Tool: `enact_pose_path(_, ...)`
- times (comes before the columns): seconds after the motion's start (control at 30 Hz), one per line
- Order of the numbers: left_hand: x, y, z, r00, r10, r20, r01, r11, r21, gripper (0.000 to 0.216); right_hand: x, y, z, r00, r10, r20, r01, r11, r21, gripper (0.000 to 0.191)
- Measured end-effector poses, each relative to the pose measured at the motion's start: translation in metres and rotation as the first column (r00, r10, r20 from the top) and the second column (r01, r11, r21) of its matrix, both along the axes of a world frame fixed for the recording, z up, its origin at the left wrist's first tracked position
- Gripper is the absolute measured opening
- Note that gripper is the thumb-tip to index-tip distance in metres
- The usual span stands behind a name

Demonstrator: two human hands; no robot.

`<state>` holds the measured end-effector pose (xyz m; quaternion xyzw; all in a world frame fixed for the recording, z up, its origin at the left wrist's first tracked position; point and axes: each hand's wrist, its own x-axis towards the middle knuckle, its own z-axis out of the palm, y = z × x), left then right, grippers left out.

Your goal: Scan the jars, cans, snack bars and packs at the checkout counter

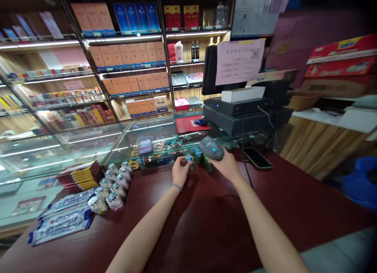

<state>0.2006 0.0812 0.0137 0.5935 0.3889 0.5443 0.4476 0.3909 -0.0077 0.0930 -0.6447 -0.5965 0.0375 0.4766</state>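
My right hand is wrapped round a dark grey barcode scanner, whose blue light is lit. Between the fingertips of my left hand is a small blue-green packet, its kind too small to make out. Just beyond it, several similar green packets stand in a row by the glass edge, partly behind the scanner. The scanner head is held above and close to these packets. A bracelet circles my left wrist.
On the dark red counter, several lidded jars, blue-white packets and stacked red-yellow packets lie left. A phone lies right. Behind are a glass case, mouse, monitor and stocked shelves.
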Motion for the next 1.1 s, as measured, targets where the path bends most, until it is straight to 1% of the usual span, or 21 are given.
enact_pose_path(0.1, 0.025, -0.001, -0.005, 0.995, 0.052, -0.082, -0.047, 0.997, 0.060, 0.024, 0.006, 0.001, 0.000, 0.999, -0.023, -0.032, 0.023, 1.000, 0.015, 0.047)
enact_pose_path(0.2, 0.042, -0.003, -0.011, 0.990, 0.077, -0.118, -0.071, 0.996, 0.053, 0.029, 0.009, 0.000, 0.001, 0.998, -0.029, -0.055, 0.030, 0.999, 0.026, 0.044)
enact_pose_path(0.33, 0.055, -0.003, -0.017, 0.983, 0.089, -0.160, -0.080, 0.995, 0.067, 0.026, 0.011, -0.001, 0.003, 0.997, -0.039, -0.072, 0.041, 0.999, 0.034, 0.039)
enact_pose_path(0.47, 0.061, 0.000, -0.019, 0.973, 0.122, -0.197, -0.092, 0.983, 0.158, 0.024, 0.010, -0.002, 0.004, 0.996, -0.042, -0.074, 0.046, 0.998, 0.052, 0.034)
enact_pose_path(0.53, 0.061, 0.002, -0.020, 0.967, 0.138, -0.213, -0.096, 0.976, 0.197, 0.024, 0.010, -0.003, 0.004, 0.996, -0.044, -0.075, 0.049, 0.997, 0.056, 0.033)
enact_pose_path(0.6, 0.061, 0.004, -0.021, 0.964, 0.148, -0.223, -0.102, 0.973, 0.206, 0.024, 0.011, -0.003, 0.003, 0.996, -0.042, -0.077, 0.047, 0.997, 0.069, 0.034)
enact_pose_path(0.8, 0.062, 0.009, -0.029, 0.972, 0.117, -0.203, -0.083, 0.982, 0.169, 0.025, 0.010, -0.003, 0.002, 0.994, -0.025, -0.103, 0.033, 0.996, 0.081, 0.036)
enact_pose_path(0.87, 0.062, 0.009, -0.032, 0.981, 0.098, -0.170, -0.074, 0.987, 0.143, 0.030, 0.010, -0.003, 0.002, 0.995, -0.027, -0.094, 0.034, 0.997, 0.072, 0.037)
enact_pose_path(0.9, 0.061, 0.008, -0.033, 0.982, 0.098, -0.160, -0.075, 0.987, 0.139, 0.036, 0.009, -0.003, 0.002, 0.996, -0.030, -0.082, 0.036, 0.997, 0.065, 0.037)
enact_pose_path(1.0, 0.048, 0.006, -0.032, 0.977, 0.144, -0.158, -0.114, 0.976, 0.184, 0.057, 0.007, -0.002, 0.001, 0.998, -0.025, -0.061, 0.029, 0.998, 0.057, 0.040)
enact_pose_path(1.03, 0.040, 0.005, -0.030, 0.974, 0.163, -0.156, -0.130, 0.971, 0.202, 0.060, 0.006, -0.002, 0.000, 0.998, -0.018, -0.062, 0.021, 0.998, 0.057, 0.041)
enact_pose_path(1.1, 0.018, 0.003, -0.024, 0.971, 0.192, -0.141, -0.159, 0.964, 0.212, 0.059, 0.002, -0.002, -0.002, 0.998, 0.001, -0.070, 0.003, 0.998, 0.057, 0.042)
